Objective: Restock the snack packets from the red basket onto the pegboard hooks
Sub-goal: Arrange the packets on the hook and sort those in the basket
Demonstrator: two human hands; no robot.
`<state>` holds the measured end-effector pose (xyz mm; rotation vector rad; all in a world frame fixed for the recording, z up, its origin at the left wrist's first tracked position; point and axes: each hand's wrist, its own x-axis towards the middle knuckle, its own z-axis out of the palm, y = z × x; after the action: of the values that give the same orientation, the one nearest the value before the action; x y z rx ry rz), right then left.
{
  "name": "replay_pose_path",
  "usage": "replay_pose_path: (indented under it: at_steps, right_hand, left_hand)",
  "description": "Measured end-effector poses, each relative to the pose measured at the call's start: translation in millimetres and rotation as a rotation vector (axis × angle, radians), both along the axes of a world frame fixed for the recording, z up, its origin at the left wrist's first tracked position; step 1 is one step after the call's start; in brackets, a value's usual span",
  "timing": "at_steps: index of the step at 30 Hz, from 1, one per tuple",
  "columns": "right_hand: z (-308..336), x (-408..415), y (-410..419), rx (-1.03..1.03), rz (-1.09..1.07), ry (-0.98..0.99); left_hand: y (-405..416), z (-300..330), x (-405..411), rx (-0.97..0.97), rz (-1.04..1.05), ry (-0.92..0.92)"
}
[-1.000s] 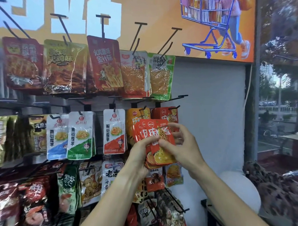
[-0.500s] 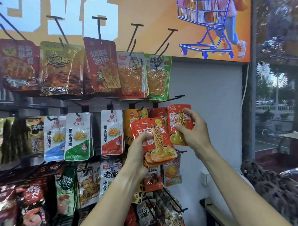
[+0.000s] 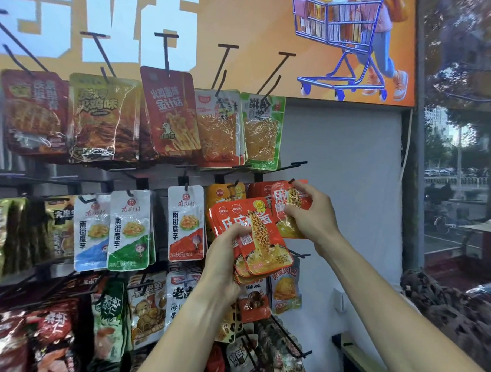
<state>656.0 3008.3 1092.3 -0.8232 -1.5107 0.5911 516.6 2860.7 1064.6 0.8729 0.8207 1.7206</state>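
1. At the left, the rack is already holding many hanging packets: dark red and brown ones on the top row, white ones in the middle row. These hooks are looking full, so I judge this part is done.
2. In the middle, the left hand is gripping a stack of orange-red packets, with the thumb on the front and the fingers curled behind. The packets are flat and shiny, with a picture of noodles on yellow, and they are fanning out a little.
3. At the right, the right hand is pinching one packet of the same kind by its upper part and is holding it at the hook, in front of the same packets hanging there. Whether the hole is on the hook, I cannot tell.
4. The stack is still waiting, so several packets are left to hang. The red basket is not showing.
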Motion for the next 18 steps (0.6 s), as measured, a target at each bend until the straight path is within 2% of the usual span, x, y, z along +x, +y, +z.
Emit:
replay_pose_path:
  at_steps: [2, 9, 12, 14, 16, 18]
  right_hand:
    - [-1, -2, 3, 0.03, -0.041, -0.045]
    - [9, -21, 15, -0.09, -0.084, -0.325]
    - [-4, -11, -12, -0.058, -0.06, -0.186]
    - [-19, -1, -43, -0.026, 0.085, -0.012]
    - [-32, 5, -76, -0.019, 0.254, -0.023]
    - [-40, 4, -89, -0.005, 0.307, -0.134]
  left_hand:
    - [0, 0, -3, 0.004, 0.0, -0.008]
    - [2, -2, 0, -0.024, 0.034, -0.019]
    - [1, -4, -4, -0.029, 0.043, -0.007]
    - [2, -6, -7, -0.034, 0.059, 0.003]
    - [5, -8, -7, -0.047, 0.066, 0.016]
    - [9, -8, -1, -0.06, 0.07, 0.017]
